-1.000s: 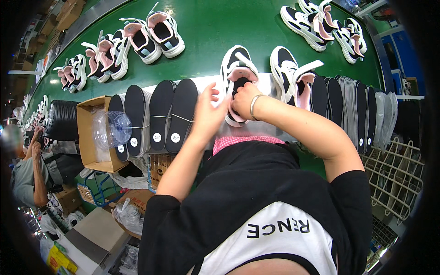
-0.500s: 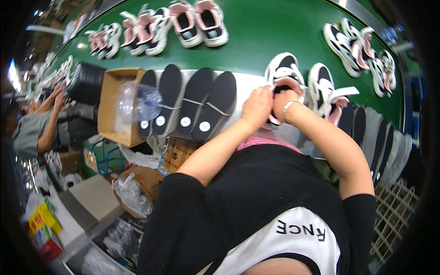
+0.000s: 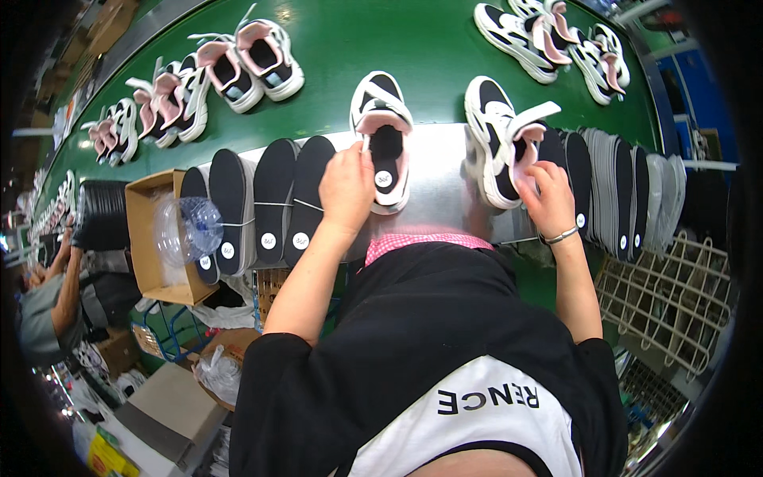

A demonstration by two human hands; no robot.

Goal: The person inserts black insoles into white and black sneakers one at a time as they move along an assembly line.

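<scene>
Two white, black and pink sneakers stand upright side by side at the bench's near edge. In the left sneaker (image 3: 404,163), a dark insole with a round white label lies inside the opening. My left hand (image 3: 348,187) is closed on the left side of that sneaker's collar. The right sneaker (image 3: 486,131) has its white strap sticking out to the right and its pink lining showing. My right hand (image 3: 550,195) has its fingers curled at the heel opening, pinching the pink lining. That sneaker's inside is mostly hidden.
Black insoles (image 3: 274,199) with labels, some banded, lie left of the sneakers; more insole stacks (image 3: 608,183) stand to the right. An open carton (image 3: 151,238) holds clear plastic. More sneakers (image 3: 262,60) line the green bench (image 3: 334,48). A wire rack (image 3: 668,298) is at lower right. Another person (image 3: 52,306) works at far left.
Both hands were together at the left sneaker's opening. My right hand has moved right to the other sneaker's heel, while my left hand stays on the left sneaker. The whole view has shifted.
</scene>
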